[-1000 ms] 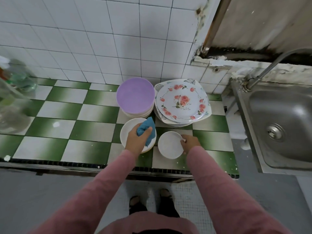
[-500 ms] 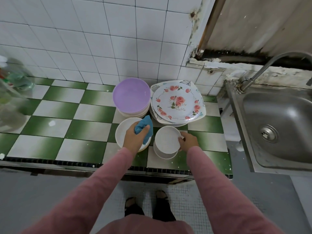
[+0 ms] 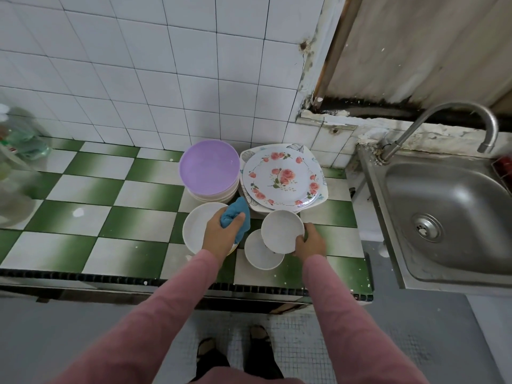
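White, smooth ware is what we have in hand. Our right hand (image 3: pixel 311 243) pinches the near-right rim of a small bowl (image 3: pixel 281 230), fingers curled on it. It hangs slightly tilted above a second small bowl (image 3: pixel 261 257), which sits near the front edge of the tabletop (image 3: pixel 133 217), toward its right end. Our left hand (image 3: pixel 219 234) grips a blue cloth (image 3: pixel 235 214), fingers closed round it, over a wide white dish (image 3: pixel 195 225) just left of the bowls.

To wipe well, we should probably slide more fingers under the bowl's base, since a rim pinch on a hard, slick surface can slip. Then we bring it to the cloth and turn it against the soft pile, inside first and rim last. We cannot tell whether it is wet.

Toward the back edge stands a stack topped by a matt purple plate (image 3: pixel 209 167), likely plastic. Beside it a glossy round rose-patterned plate (image 3: pixel 282 178) lies on a square one. The tabletop is glazed green-and-white tile, and a brushed steel sink (image 3: pixel 443 267) lies past its right edge.
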Tool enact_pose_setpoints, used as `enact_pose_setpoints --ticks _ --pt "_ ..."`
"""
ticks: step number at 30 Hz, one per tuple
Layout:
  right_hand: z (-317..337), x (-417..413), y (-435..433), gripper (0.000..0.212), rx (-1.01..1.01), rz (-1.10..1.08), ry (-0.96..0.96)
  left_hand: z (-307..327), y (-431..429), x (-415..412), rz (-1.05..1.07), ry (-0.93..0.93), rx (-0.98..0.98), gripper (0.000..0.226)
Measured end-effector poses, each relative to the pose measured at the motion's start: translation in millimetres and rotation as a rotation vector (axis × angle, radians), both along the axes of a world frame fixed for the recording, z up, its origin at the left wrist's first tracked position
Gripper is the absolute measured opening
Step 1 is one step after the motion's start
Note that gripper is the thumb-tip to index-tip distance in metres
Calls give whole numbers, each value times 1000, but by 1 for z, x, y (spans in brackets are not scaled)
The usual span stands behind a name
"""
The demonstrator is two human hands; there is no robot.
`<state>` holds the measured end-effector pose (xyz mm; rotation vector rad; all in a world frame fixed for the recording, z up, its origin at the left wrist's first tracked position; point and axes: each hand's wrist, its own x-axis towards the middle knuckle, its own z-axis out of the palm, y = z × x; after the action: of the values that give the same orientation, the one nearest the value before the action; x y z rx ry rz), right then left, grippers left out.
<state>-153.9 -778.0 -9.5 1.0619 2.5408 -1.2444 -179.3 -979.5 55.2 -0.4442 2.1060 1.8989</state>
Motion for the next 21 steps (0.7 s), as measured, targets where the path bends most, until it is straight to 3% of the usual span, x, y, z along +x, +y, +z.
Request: enact_pose_setpoints --ticks 21 --pt "7 11 -17 25 -64 -170 6 1 -4 0 5 26 -7 39"
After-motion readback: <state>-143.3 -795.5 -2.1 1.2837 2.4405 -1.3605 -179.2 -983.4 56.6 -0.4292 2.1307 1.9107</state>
